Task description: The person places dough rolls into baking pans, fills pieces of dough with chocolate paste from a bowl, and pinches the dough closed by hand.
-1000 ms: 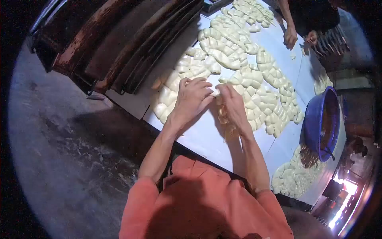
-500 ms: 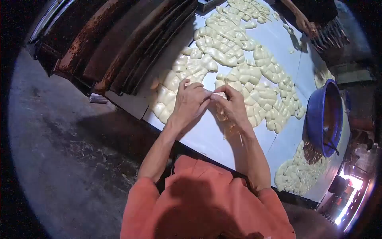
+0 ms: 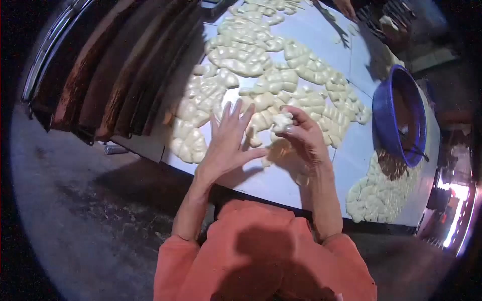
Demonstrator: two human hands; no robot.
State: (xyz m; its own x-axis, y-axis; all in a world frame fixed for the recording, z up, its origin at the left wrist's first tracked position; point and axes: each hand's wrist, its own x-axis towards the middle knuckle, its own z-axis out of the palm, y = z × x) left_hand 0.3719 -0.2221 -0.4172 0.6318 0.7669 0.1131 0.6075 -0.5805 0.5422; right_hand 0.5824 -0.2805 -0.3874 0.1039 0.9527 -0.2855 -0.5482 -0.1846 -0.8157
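Observation:
My right hand pinches a small crumpled piece of pale dough between thumb and fingers, just above the work surface. To its left, my left hand is spread with the fingers apart and nothing in it, over the near edge of the dough. Many soft, cream-coloured dough pieces lie packed together across the white table, beyond and on both sides of my hands. Something thin and yellowish lies below my right hand, too blurred to name.
A blue basin with brown contents and a utensil stands at the right, beside another patch of dough. Long dark, rusty trays stand at the left. Another person's hand shows at the top, near dark rods.
My hands, close together before, have parted. The left fingers have spread, while the right hand has moved right with the dough piece. The view has shifted, too.

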